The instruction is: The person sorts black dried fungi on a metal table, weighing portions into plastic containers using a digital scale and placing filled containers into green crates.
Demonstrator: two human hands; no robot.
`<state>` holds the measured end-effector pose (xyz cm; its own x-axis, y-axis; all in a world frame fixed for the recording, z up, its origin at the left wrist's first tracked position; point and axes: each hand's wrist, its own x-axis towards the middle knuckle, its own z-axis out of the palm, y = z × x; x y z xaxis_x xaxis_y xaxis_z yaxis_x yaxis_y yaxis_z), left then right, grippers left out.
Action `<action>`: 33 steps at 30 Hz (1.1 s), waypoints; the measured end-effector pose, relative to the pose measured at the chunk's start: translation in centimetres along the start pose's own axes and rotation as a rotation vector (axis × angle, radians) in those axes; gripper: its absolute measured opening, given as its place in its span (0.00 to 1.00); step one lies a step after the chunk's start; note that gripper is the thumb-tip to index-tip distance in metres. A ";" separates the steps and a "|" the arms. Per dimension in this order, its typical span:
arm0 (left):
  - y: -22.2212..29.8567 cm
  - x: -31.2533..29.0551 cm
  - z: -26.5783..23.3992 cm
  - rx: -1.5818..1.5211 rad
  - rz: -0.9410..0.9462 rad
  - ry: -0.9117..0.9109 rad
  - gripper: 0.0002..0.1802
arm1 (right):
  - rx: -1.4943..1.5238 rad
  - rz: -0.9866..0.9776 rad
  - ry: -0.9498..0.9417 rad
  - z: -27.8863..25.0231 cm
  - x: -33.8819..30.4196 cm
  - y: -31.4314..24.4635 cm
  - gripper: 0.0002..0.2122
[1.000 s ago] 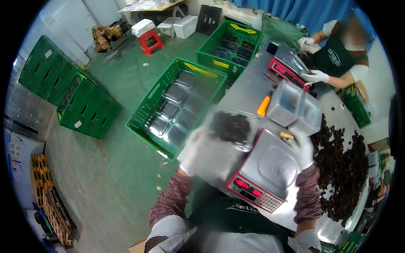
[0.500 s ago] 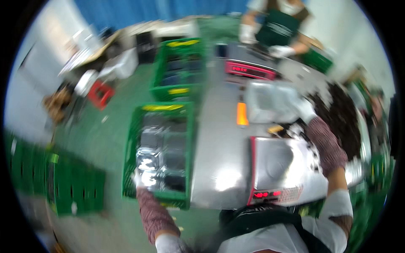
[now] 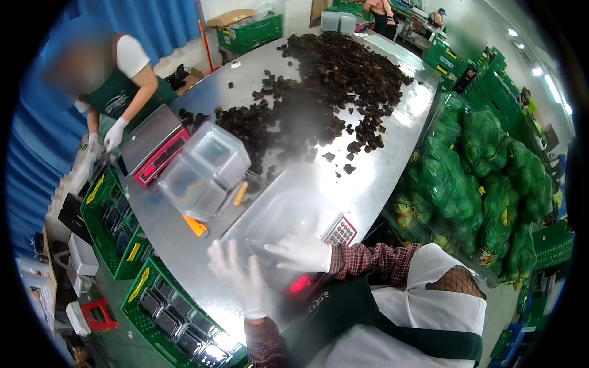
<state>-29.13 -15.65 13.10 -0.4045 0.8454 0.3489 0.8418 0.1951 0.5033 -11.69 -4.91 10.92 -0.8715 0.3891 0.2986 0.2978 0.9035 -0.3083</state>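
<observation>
Head view, scale: a red-edged electronic scale with a silver metal platter (image 3: 279,211) sits right by both hands, platter just beyond the right fingertips; blur veils it, so no telling whether anything lies there.
Keypad: watch the pale, grey-buttoned keypad (image 3: 341,232), just beyond the right wrist; a dragging cuff could press a key, and a leaning palm could spoil the weighing.
Orange handle: close left of the left fingertips lies a bright orange-handled tool (image 3: 195,226); a wide sweep could knock it.
Clear tubs: past that, beyond the left fingers, come stacked, see-through plastic tubs (image 3: 218,150); a careless knuckle could topple them.
Dark heap: well beyond the right fingertips, loose blackish-brown crinkled pieces (image 3: 334,80) sprawl; a brushing sleeve could scatter them.
Left fingers: the white-gloved left hand (image 3: 240,273) is splayed wide, smeared by motion, nothing seen in it.
Right fingers: the white-gloved right hand (image 3: 302,253) reaches leftward, loosely extended, no object visible; contact with the platter? Can't tell.
</observation>
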 end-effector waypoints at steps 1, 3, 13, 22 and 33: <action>1.4 -0.2 1.6 0.037 0.008 -0.080 0.32 | -0.005 0.061 0.033 -0.8 -0.5 2.1 0.21; 3.4 -0.6 4.9 0.108 0.021 -0.235 0.32 | -0.020 0.180 0.093 -3.2 -2.0 8.2 0.19; 11.4 -1.0 7.0 0.033 0.025 -0.165 0.25 | -0.095 0.492 -0.013 -1.7 -7.3 35.6 0.14; 23.1 7.7 24.8 -0.574 -0.249 -0.314 0.30 | 0.127 0.699 0.438 -7.4 -12.2 46.6 0.16; 26.9 8.7 39.4 -0.095 0.025 -0.426 0.50 | 0.083 0.631 0.286 -6.5 -17.9 51.0 0.24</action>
<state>4.06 16.56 -1.46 -0.1839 0.9828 0.0145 0.8047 0.1420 0.5764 21.62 35.41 -4.24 -0.4012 0.8776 0.2623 0.6727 0.4766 -0.5659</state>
